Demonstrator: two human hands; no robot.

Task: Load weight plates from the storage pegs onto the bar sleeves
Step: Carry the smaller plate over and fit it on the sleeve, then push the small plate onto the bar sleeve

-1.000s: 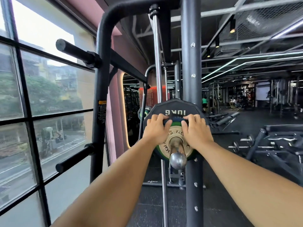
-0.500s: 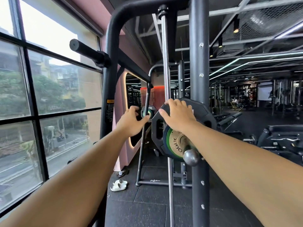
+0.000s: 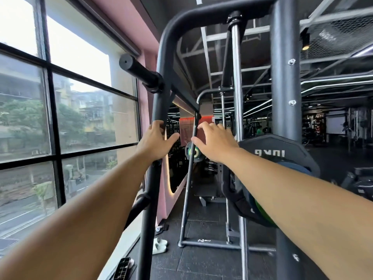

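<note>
A black 10 kg plate [image 3: 278, 152] hangs on the bar sleeve at the right, with a green plate [image 3: 260, 209] and a blue one [image 3: 296, 167] in front of it, partly hidden by my right forearm. My right hand [image 3: 216, 144] is in the air left of the plates, fingers spread, holding nothing. My left hand [image 3: 155, 141] is raised in front of the black rack upright [image 3: 159, 93], fingers loose, holding nothing. A far plate with a green centre [image 3: 190, 152] shows between my hands. A bare black storage peg [image 3: 139, 71] juts out at upper left.
A chrome guide rod [image 3: 237, 87] and a thick black post [image 3: 284, 77] rise at the right. Large windows [image 3: 50, 108] fill the left. A second lower peg [image 3: 141, 201] sticks out by my left forearm. White slippers [image 3: 159, 246] lie on the black rubber floor.
My right hand has come off the loaded plates and swung left. My left hand has also moved left toward the rack upright. The view has turned left.
</note>
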